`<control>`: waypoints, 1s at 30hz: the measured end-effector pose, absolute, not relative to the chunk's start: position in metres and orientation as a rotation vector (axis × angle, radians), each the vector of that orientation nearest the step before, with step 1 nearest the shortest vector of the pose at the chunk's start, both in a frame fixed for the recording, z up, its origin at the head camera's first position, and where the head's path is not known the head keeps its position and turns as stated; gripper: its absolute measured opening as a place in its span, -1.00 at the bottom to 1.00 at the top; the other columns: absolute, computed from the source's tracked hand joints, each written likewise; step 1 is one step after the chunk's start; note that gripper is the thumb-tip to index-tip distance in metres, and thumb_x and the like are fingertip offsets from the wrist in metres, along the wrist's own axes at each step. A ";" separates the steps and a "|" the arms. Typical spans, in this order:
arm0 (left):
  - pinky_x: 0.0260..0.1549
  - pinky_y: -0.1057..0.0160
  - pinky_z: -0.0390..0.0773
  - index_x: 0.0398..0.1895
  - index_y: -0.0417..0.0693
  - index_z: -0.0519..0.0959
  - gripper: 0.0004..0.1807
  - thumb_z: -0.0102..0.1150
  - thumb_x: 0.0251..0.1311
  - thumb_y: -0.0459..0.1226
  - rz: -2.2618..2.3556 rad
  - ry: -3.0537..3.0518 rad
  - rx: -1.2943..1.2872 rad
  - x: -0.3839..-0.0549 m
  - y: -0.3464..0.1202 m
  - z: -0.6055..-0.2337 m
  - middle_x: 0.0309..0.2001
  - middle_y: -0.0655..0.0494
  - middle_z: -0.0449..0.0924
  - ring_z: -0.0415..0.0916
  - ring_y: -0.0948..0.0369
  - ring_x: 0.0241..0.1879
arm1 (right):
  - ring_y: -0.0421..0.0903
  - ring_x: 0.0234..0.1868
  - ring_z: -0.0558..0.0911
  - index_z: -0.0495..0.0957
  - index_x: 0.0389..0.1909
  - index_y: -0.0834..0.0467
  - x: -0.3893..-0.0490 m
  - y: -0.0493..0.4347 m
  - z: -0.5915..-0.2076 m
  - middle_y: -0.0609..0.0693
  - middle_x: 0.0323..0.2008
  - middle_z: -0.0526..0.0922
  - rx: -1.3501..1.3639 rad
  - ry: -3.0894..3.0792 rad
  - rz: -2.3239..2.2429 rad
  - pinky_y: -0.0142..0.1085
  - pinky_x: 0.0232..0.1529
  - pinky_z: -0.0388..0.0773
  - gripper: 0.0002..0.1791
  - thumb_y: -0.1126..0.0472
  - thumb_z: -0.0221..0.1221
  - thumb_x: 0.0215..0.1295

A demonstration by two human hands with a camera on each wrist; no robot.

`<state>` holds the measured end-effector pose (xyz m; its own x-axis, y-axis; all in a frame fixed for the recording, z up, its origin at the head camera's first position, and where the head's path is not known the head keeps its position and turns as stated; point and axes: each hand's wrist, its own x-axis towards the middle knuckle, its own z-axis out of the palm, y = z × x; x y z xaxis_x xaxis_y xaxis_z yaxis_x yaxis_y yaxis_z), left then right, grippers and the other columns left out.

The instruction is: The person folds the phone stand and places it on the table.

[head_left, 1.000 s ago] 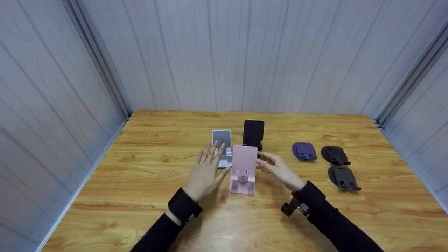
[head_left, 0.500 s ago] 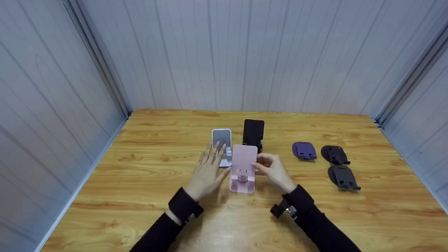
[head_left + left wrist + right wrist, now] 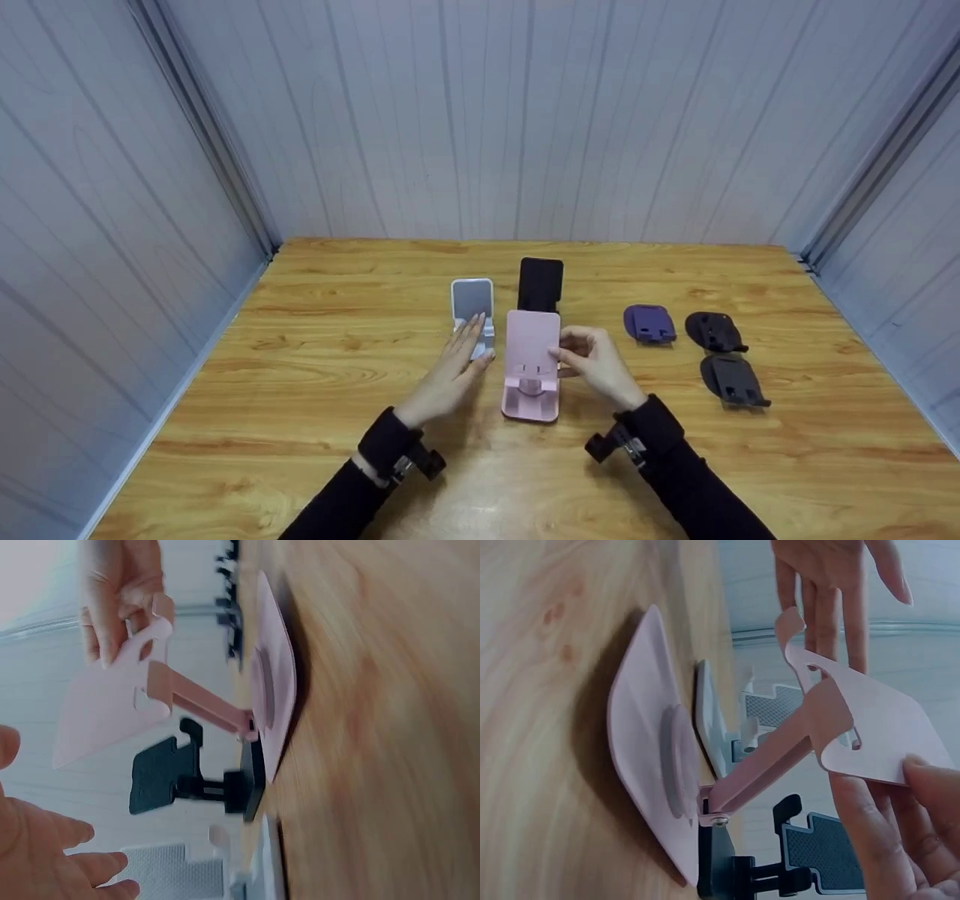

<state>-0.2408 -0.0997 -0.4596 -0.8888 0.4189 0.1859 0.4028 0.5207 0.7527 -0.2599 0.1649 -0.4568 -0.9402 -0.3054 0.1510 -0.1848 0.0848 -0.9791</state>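
Observation:
My right hand (image 3: pixel 598 365) pinches the right edge of a pink phone stand's (image 3: pixel 531 352) upright plate, thumb in front and fingers behind. In the right wrist view a shadow lies under the stand's base (image 3: pixel 641 720); whether the base is fully off the table I cannot tell. My left hand (image 3: pixel 448 379) is held out with straight fingers in front of a white phone stand (image 3: pixel 472 298) with a grey pad, covering part of it. From the head view I cannot tell if they touch. Behind the pink stand a black phone stand (image 3: pixel 540 285) stands unfolded, its lower part hidden.
To the right lie several folded phone stands: a purple one (image 3: pixel 651 325), a black one (image 3: pixel 716 332) and a dark grey one (image 3: pixel 735 381). They rest on a wood-grain table (image 3: pixel 345 300). Pale panel walls (image 3: pixel 390 120) enclose the back and both sides.
The pink stand has shifted slightly right, away from the white one. My right hand has gone from beside the plate to pinching its edge. The left hand has turned and come off the pink stand's side.

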 end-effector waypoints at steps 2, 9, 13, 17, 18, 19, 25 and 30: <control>0.61 -0.33 -0.29 0.70 -0.35 -0.12 -0.30 -0.28 0.70 -0.16 1.459 2.609 0.690 -0.240 -0.099 -0.458 0.69 -0.35 -0.19 -0.29 -0.29 0.68 | -0.23 -0.32 0.72 0.50 -0.03 0.66 -0.259 0.168 -0.454 0.01 -0.30 0.73 -0.495 2.236 -1.999 -0.25 -0.22 0.82 -0.77 0.51 0.19 0.46; 0.61 -0.27 -0.40 0.73 -0.20 -0.31 -0.29 -0.53 0.74 -0.04 1.827 2.123 0.496 -0.238 -0.092 -0.458 0.72 -0.22 -0.43 -0.49 -0.17 0.69 | -0.23 -0.30 0.73 0.50 0.00 0.65 -0.253 0.178 -0.442 -0.05 -0.30 0.73 -0.501 2.238 -1.998 -0.28 -0.24 0.81 -0.76 0.51 0.17 0.47; 0.63 -0.20 -0.41 0.67 -0.32 -0.45 -0.27 -0.61 0.73 -0.06 1.960 1.893 0.451 -0.236 -0.085 -0.463 0.69 -0.32 -0.53 -0.54 -0.21 0.68 | -0.22 -0.28 0.75 0.50 0.00 0.67 -0.247 0.182 -0.436 -0.01 -0.28 0.74 -0.550 2.234 -1.992 -0.25 -0.22 0.81 -0.76 0.52 0.18 0.46; 0.64 -0.22 -0.28 0.66 -0.39 -0.47 -0.22 -0.60 0.71 -0.01 2.032 1.720 0.326 -0.233 -0.077 -0.470 0.68 -0.39 -0.47 -0.41 -0.31 0.67 | -0.20 -0.27 0.75 0.52 -0.03 0.67 -0.243 0.184 -0.430 0.09 -0.25 0.75 -0.614 2.229 -1.996 -0.22 -0.20 0.82 -0.76 0.51 0.19 0.45; 0.64 -0.23 -0.24 0.67 -0.36 -0.46 -0.20 -0.58 0.70 0.00 2.041 1.685 0.289 -0.233 -0.075 -0.472 0.68 -0.39 -0.46 -0.37 -0.33 0.66 | -0.19 -0.27 0.75 0.52 -0.03 0.67 -0.242 0.184 -0.429 0.11 -0.25 0.75 -0.629 2.226 -2.002 -0.21 -0.20 0.82 -0.76 0.51 0.19 0.45; 0.63 -0.25 -0.21 0.67 -0.35 -0.45 -0.19 -0.57 0.69 0.02 2.053 1.648 0.260 -0.233 -0.072 -0.474 0.68 -0.39 -0.45 -0.34 -0.34 0.66 | -0.19 -0.27 0.76 0.53 -0.03 0.67 -0.242 0.184 -0.427 0.12 -0.25 0.76 -0.638 2.230 -2.002 -0.21 -0.20 0.82 -0.77 0.51 0.19 0.45; 0.61 -0.24 0.05 0.70 -0.26 -0.43 -0.20 -0.65 0.65 0.05 2.116 1.444 0.244 -0.233 -0.063 -0.483 0.70 -0.37 -0.36 -0.18 -0.31 0.66 | -0.19 -0.26 0.78 0.54 -0.01 0.66 -0.239 0.183 -0.425 0.01 -0.25 0.78 -0.670 2.218 -2.015 -0.22 -0.19 0.82 -0.76 0.52 0.20 0.45; 0.51 -0.14 0.34 0.69 -0.35 -0.28 -0.11 -0.61 0.63 0.15 2.149 1.413 0.241 -0.233 -0.062 -0.484 0.65 -0.44 -0.08 0.10 -0.30 0.60 | -0.19 -0.25 0.78 0.53 -0.01 0.66 -0.238 0.182 -0.425 -0.09 -0.26 0.78 -0.685 2.187 -2.019 -0.21 -0.20 0.82 -0.75 0.50 0.21 0.46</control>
